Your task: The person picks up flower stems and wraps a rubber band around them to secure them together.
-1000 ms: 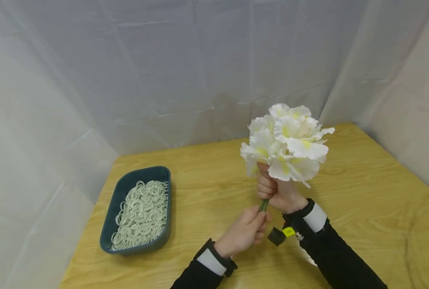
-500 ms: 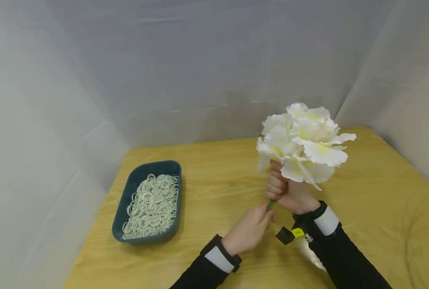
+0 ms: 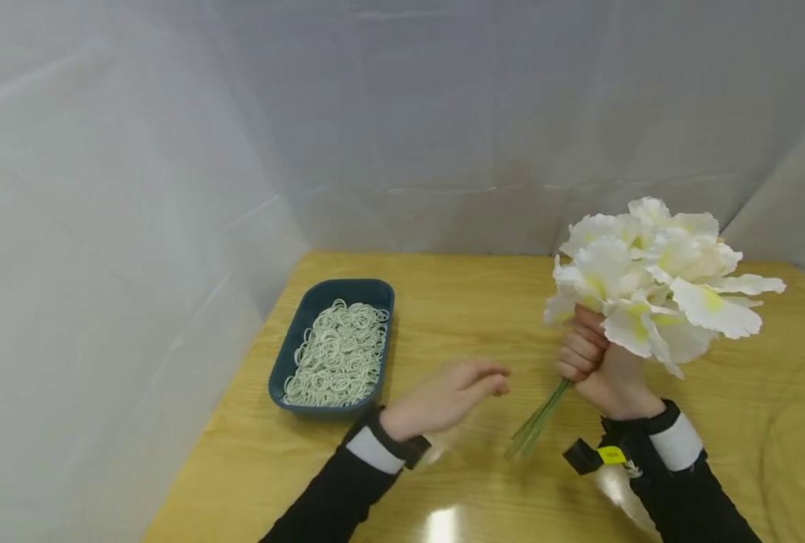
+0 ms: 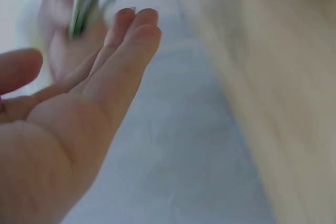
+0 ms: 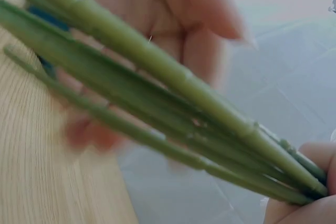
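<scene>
My right hand [image 3: 599,366] grips a bunch of artificial flowers [image 3: 636,283] just below the white, yellow-tinged heads. Their green stems [image 3: 541,418] stick out under the fist and slant down to the left, slightly fanned. Close up in the right wrist view, the stems [image 5: 157,77] run together into the curled fingers at lower right. My left hand [image 3: 446,396] hovers between the bunch and the tub, fingers loosely extended and holding nothing. In the left wrist view that hand's fingers [image 4: 123,66] point toward the stem ends, apart from them.
A dark blue tub [image 3: 287,362] full of pale rubber bands [image 3: 340,354] sits on the left of the wooden table [image 3: 470,302]. Whitish plastic sheeting [image 3: 443,113] hangs behind the table and along its sides.
My left hand has let go of the stems and moved away to the left, its fingers straightening. My right hand still grips the bunch. The head view has turned left.
</scene>
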A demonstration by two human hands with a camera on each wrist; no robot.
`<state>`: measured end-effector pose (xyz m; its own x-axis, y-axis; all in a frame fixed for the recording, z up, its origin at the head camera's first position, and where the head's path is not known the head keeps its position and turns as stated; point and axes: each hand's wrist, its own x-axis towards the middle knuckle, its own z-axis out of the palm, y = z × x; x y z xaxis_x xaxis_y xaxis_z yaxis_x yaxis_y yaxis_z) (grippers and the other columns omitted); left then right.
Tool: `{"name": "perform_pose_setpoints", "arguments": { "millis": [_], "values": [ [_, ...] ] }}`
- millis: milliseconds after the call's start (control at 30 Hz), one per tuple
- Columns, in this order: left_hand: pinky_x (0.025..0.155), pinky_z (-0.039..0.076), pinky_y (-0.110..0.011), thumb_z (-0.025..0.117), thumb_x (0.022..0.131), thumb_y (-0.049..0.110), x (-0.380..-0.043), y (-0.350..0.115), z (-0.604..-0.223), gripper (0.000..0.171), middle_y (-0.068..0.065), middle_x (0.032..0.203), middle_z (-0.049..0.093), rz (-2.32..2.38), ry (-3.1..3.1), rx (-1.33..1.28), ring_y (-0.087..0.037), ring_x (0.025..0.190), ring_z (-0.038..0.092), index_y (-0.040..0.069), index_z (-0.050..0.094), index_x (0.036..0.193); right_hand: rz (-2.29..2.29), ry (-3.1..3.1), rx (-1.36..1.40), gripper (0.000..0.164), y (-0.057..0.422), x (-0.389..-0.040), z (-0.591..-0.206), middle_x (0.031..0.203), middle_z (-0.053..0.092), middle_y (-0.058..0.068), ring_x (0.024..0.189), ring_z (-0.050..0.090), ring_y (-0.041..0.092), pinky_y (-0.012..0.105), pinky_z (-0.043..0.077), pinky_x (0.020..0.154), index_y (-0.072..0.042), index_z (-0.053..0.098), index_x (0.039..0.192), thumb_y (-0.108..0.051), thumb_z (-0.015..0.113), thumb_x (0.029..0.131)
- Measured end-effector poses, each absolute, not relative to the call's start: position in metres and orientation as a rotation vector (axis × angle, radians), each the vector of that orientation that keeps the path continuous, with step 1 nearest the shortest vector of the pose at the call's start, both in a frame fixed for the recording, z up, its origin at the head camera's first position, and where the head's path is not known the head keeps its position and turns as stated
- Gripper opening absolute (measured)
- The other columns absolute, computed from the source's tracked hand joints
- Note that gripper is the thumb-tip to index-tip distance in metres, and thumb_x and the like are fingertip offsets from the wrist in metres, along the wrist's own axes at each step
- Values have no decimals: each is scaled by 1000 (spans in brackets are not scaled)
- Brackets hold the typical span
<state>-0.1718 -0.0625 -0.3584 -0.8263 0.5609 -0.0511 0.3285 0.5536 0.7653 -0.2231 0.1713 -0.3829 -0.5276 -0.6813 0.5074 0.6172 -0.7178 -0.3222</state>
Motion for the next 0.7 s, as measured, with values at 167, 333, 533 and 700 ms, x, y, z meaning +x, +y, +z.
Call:
{"name": "perform_pose_setpoints", "arguments": {
  "millis": [167,333,533,700],
  "values": [
    [93,55,-44,50,106,19,-175,-142,-333,35,-16,123,71,1055,2889,462,-28,108,68,1,61,134,-2177,39,-883,45,171,-225,-386,62,19,-3,52,14,9,23,7,55,-19,15,70,-30,21,113],
    [83,55,-44,58,101,7,-189,-201,-340,22,-18,112,73,693,3163,184,-31,97,68,-2,70,116,-2198,11,-854,46,173,-224,-387,61,18,-3,51,13,10,24,7,54,-18,14,69,-31,23,112],
    [78,58,-42,68,92,2,-202,-214,-366,11,-13,100,75,277,3075,176,-28,90,70,4,77,99,-2244,-12,-759,48,178,-220,-385,60,17,-3,50,12,10,24,8,54,-18,14,68,-30,25,112],
    [52,33,-26,62,85,-9,-205,-207,-373,40,5,57,43,99,3035,221,-10,54,35,12,50,53,-2299,-11,-707,47,180,-216,-386,61,16,-3,50,12,11,24,8,54,-18,13,68,-30,26,112]
  ]
}}
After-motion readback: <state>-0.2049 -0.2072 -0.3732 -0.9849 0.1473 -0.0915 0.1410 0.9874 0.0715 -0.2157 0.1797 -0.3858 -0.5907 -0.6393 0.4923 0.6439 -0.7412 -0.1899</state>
